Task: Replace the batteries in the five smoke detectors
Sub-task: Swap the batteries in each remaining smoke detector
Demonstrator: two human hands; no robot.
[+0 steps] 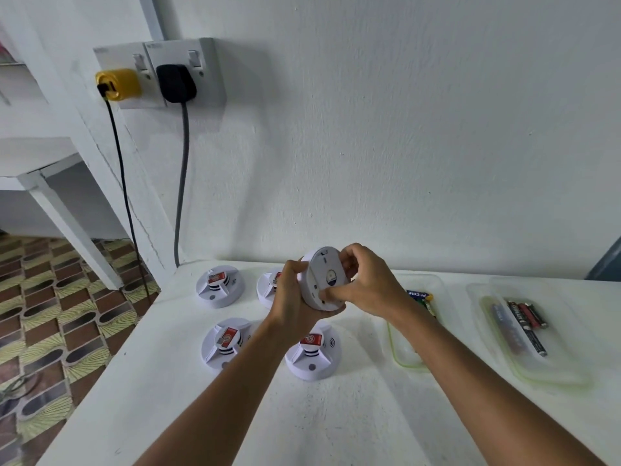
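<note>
I hold one white round smoke detector up above the white table, its flat back facing me. My left hand grips its rim from the left and below. My right hand curls over its right edge, thumb pressed on the back. Several more detectors sit face up on the table with red labels: one at the back left, one partly hidden behind my left hand, one at the front left, one below my hands.
Two clear plastic containers lie to the right: the nearer one has batteries at its far end, the farther one holds several dark and red batteries. Wall sockets with a yellow plug and a black plug hang cables down at the left.
</note>
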